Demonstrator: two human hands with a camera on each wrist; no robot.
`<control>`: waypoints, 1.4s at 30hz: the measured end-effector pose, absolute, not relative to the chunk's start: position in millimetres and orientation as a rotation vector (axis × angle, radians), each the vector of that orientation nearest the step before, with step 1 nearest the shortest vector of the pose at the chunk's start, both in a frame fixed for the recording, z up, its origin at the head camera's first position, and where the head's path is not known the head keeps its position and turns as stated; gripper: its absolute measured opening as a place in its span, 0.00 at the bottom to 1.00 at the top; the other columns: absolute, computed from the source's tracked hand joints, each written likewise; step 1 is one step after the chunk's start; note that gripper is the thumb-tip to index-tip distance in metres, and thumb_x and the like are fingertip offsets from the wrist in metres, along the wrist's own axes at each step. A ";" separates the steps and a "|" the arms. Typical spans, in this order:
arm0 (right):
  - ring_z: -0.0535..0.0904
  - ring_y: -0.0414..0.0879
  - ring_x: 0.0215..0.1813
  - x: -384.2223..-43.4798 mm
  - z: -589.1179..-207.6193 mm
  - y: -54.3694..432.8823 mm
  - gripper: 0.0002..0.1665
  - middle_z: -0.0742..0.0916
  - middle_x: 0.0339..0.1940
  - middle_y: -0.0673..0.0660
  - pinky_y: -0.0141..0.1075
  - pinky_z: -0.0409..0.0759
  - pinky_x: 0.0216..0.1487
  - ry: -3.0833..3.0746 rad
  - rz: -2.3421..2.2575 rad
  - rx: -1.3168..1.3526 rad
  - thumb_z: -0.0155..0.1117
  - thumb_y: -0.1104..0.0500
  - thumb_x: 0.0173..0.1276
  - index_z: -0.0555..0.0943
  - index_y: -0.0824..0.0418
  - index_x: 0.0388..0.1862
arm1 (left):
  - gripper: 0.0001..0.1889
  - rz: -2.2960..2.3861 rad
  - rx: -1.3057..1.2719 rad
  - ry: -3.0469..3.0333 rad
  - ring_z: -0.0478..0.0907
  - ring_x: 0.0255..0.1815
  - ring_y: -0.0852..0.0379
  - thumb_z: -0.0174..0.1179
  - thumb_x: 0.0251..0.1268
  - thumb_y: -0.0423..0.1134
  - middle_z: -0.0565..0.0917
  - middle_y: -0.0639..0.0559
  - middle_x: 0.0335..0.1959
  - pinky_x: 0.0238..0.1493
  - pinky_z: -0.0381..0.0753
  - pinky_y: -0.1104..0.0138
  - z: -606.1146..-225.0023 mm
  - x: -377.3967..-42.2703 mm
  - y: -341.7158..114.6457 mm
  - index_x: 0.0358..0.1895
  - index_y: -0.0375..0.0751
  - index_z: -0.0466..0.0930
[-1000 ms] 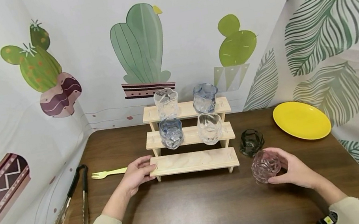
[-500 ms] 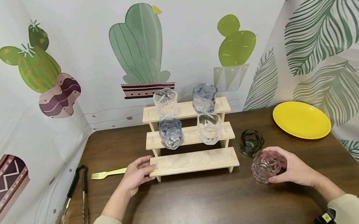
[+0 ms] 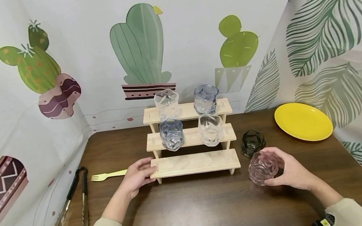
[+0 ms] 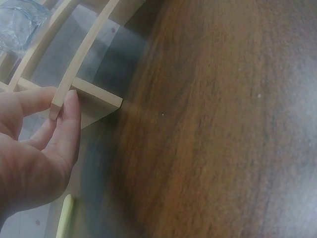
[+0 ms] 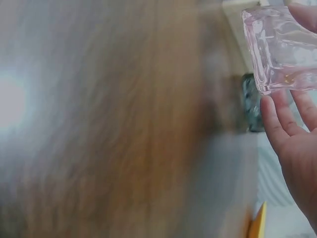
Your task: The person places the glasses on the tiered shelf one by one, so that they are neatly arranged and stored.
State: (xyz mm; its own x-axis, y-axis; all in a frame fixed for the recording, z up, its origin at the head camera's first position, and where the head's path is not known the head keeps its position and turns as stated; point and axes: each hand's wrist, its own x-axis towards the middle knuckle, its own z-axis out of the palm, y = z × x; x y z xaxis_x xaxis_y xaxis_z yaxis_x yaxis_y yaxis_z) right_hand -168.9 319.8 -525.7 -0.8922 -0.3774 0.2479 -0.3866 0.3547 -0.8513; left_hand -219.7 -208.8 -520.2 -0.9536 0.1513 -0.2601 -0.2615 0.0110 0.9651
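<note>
My left hand (image 3: 138, 176) pinches the left end of the lowest step of a wooden three-step display stand (image 3: 195, 163); in the left wrist view thumb and fingers close on the board's end. My right hand (image 3: 290, 168) grips a pink glass tumbler (image 3: 262, 168) from its right side, in front of a dark smoky glass (image 3: 253, 143). Clear and blue glasses stand on the upper steps: a clear glass (image 3: 167, 105) and a blue glass (image 3: 206, 99) on top, a blue glass (image 3: 172, 134) and a clear glass (image 3: 211, 129) in the middle.
A yellow plate (image 3: 303, 122) lies at the back right of the brown table (image 3: 192, 216). To the left are a pale yellow fork (image 3: 108, 175) and black-handled tongs (image 3: 80, 191). A printed cloth (image 3: 187, 27) hangs behind and along the sides.
My right hand has shifted slightly left with the pink glass tumbler, closer to the stand. My left hand keeps its hold on the bottom step.
</note>
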 end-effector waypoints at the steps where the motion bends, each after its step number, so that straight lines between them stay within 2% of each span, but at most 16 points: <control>1: 0.82 0.47 0.56 -168.5 -522.9 316.8 0.52 0.82 0.59 0.62 0.28 0.80 0.56 -2.570 1.621 0.730 0.89 0.66 0.46 0.72 0.61 0.69 | 0.32 2.019 -0.111 2.003 0.84 0.43 0.53 0.64 0.71 0.30 0.78 0.31 0.59 0.43 0.88 0.62 -520.1 -219.6 -208.8 0.74 0.25 0.64; 6: 0.82 0.45 0.56 -166.8 -510.4 301.0 0.53 0.83 0.59 0.62 0.28 0.80 0.55 -2.534 1.593 0.749 0.90 0.66 0.44 0.72 0.61 0.69 | 0.32 2.011 -0.100 2.011 0.84 0.43 0.53 0.65 0.72 0.31 0.78 0.32 0.59 0.43 0.88 0.62 -519.5 -218.6 -208.2 0.74 0.25 0.64; 10: 0.81 0.43 0.57 -165.4 -500.8 286.3 0.53 0.83 0.59 0.58 0.29 0.81 0.55 -2.527 1.564 0.763 0.91 0.64 0.44 0.72 0.58 0.69 | 0.31 2.012 -0.102 2.014 0.84 0.43 0.53 0.64 0.72 0.30 0.78 0.31 0.59 0.43 0.88 0.61 -519.2 -218.3 -207.9 0.74 0.25 0.65; 19: 0.81 0.48 0.57 -167.7 -485.3 243.8 0.54 0.83 0.58 0.54 0.31 0.81 0.57 -2.498 1.578 0.800 0.93 0.59 0.42 0.73 0.55 0.69 | 0.31 2.017 -0.120 2.007 0.84 0.43 0.53 0.64 0.72 0.30 0.78 0.32 0.59 0.44 0.88 0.61 -519.0 -218.0 -208.5 0.74 0.26 0.65; 25: 0.82 0.50 0.58 -171.7 -485.1 210.9 0.55 0.83 0.59 0.53 0.35 0.82 0.59 -2.469 1.630 0.827 0.93 0.58 0.41 0.73 0.53 0.68 | 0.31 2.020 -0.115 2.001 0.84 0.43 0.53 0.64 0.71 0.30 0.78 0.31 0.59 0.44 0.88 0.61 -519.4 -218.6 -208.8 0.74 0.26 0.65; 31: 0.84 0.50 0.55 -174.3 -487.8 177.0 0.54 0.84 0.58 0.52 0.42 0.85 0.55 -2.478 1.646 0.818 0.92 0.54 0.44 0.73 0.49 0.69 | 0.32 2.014 -0.096 2.003 0.84 0.44 0.52 0.64 0.72 0.30 0.77 0.31 0.60 0.44 0.88 0.60 -520.0 -219.5 -208.7 0.74 0.25 0.63; 39: 0.84 0.54 0.54 -181.8 -490.2 134.3 0.54 0.84 0.56 0.56 0.47 0.84 0.56 -2.462 1.693 0.766 0.92 0.60 0.41 0.73 0.54 0.68 | 0.32 2.020 -0.103 1.998 0.84 0.43 0.53 0.64 0.72 0.30 0.77 0.31 0.60 0.44 0.88 0.61 -520.6 -218.9 -208.8 0.74 0.25 0.64; 42: 0.83 0.58 0.55 -182.7 -483.8 119.6 0.54 0.84 0.56 0.61 0.49 0.83 0.58 -2.471 1.678 0.731 0.91 0.63 0.41 0.74 0.59 0.68 | 0.32 2.022 -0.106 1.996 0.84 0.44 0.52 0.64 0.72 0.30 0.77 0.31 0.60 0.44 0.88 0.61 -520.4 -219.1 -209.2 0.74 0.25 0.64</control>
State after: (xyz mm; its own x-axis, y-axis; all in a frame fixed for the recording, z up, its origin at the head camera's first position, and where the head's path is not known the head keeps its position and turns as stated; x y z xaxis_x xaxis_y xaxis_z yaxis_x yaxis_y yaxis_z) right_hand -182.7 119.6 -483.8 -0.8848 -0.3453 0.3129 -0.4182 0.2921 -0.8601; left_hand -219.1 -209.2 -520.4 -0.9531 0.1581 -0.2579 -0.2600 0.0081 0.9656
